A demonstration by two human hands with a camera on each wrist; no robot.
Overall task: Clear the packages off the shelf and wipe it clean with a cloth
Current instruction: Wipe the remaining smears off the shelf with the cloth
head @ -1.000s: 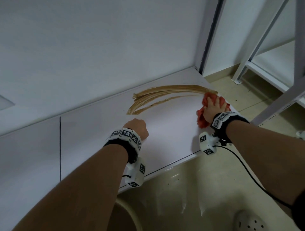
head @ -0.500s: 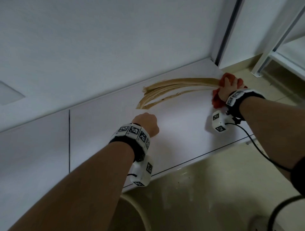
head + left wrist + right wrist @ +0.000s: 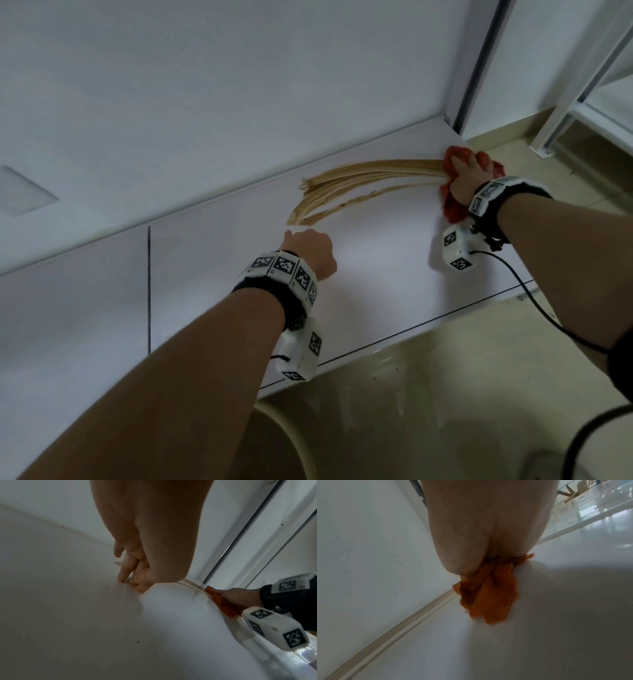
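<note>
The white shelf [image 3: 376, 274] carries a curved brown smear [image 3: 359, 181] near its back edge. No packages show on it. My right hand [image 3: 462, 178] grips a bunched orange-red cloth [image 3: 452, 209] and presses it on the smear's right end, by the shelf's right edge. In the right wrist view the cloth [image 3: 491, 599] bulges out below the palm and the smear [image 3: 399, 626] trails away along the back wall. My left hand [image 3: 308, 251] holds nothing. Its curled fingers [image 3: 133, 580] rest on the shelf just in front of the smear's left end.
A white upright post [image 3: 479, 51] stands at the shelf's rear right corner. Another white rack [image 3: 582, 85] stands farther right on the tiled floor. A round beige bin rim [image 3: 291, 428] sits below the shelf's front edge. A dark seam [image 3: 149, 291] crosses the shelf at left.
My right hand has slid the cloth a little farther back toward the rear right corner. The left hand has stayed where it was on the shelf.
</note>
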